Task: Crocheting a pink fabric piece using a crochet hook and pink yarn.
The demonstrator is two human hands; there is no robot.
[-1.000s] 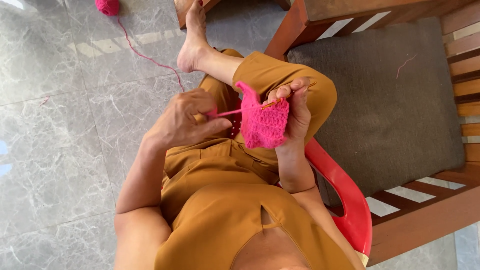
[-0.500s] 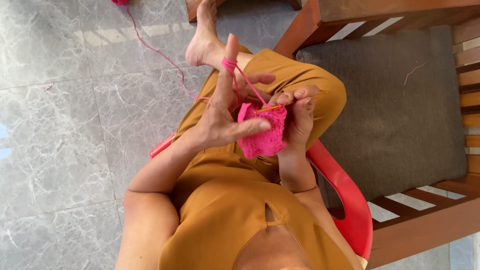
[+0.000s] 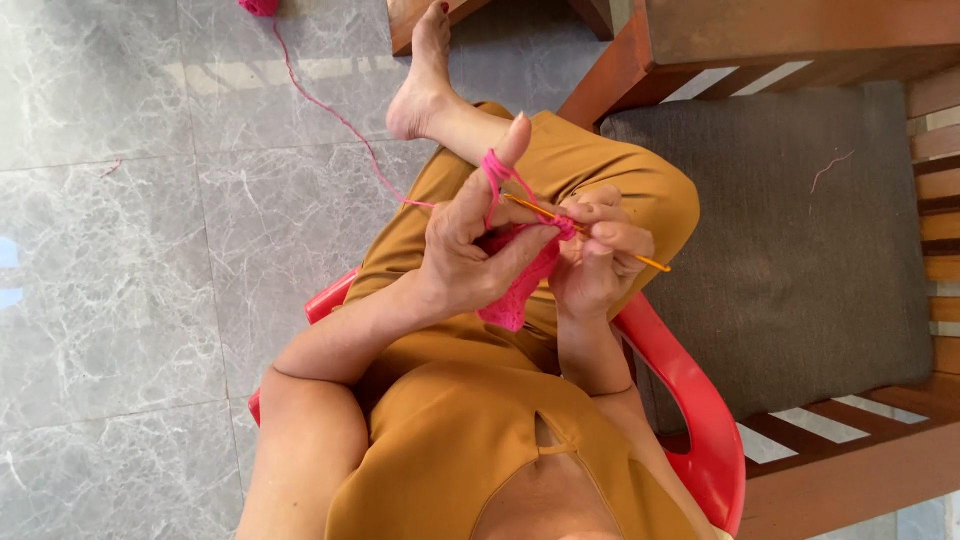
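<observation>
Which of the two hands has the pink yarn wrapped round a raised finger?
The left hand: its index finger sticks up with the pink yarn looped round it. The right hand instead grips the orange crochet hook, fingers curled, against the pink crochet piece.

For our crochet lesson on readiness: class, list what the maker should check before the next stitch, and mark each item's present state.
1. Yarn wrapped over raised left hand forefinger: ok.
2. Crochet hook gripped in right hand: ok.
3. Pink crocheted piece pinched between both hands: ok.
4. Yarn strand runs free across the floor to the yarn ball: ok.
5. Loop seated on hook tip: cannot tell, fingers hide it.
</observation>
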